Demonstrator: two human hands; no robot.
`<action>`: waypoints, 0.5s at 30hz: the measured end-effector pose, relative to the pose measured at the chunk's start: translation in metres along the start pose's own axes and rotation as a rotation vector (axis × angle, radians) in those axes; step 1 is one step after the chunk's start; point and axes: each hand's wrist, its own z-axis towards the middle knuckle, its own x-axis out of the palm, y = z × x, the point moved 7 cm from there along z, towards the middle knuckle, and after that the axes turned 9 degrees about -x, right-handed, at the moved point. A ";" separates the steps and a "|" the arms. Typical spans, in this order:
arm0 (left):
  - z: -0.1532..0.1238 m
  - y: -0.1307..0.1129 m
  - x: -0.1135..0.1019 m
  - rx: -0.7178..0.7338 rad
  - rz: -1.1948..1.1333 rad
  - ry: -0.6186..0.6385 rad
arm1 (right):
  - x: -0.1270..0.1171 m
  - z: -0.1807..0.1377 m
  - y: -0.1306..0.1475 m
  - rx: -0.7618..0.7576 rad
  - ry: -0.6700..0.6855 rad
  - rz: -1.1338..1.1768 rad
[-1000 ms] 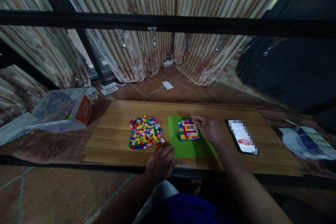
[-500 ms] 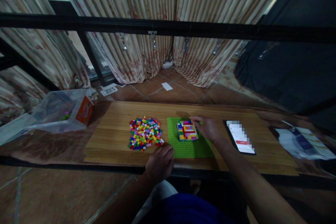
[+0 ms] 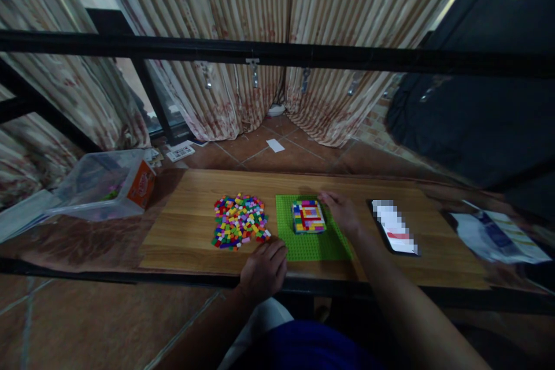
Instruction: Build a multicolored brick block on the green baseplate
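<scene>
A block-shaped build of colourful toy bricks stands on a green studded baseplate, with red, yellow and white bricks showing on its top. Just off its far right corner is my right hand, thumb and fingertips pinched together; whatever they may hold is too small to make out. My left hand rests at the near edge of the board, beside the baseplate's near left corner, fingers curled and together with nothing visible in them. Left of the baseplate lies a loose pile of small mixed-colour bricks.
A phone with a lit screen lies right of the baseplate on the wooden board. At the far left sits a clear plastic box with an orange label. White packaging lies at the right end. A black rail crosses beyond.
My right hand has drawn slightly right, away from the brick build's far corner, still pinched. My left hand stays in place. The view has tilted a little.
</scene>
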 end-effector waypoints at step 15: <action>0.002 -0.001 -0.002 -0.025 0.001 0.046 | 0.021 -0.007 -0.003 0.100 0.031 -0.037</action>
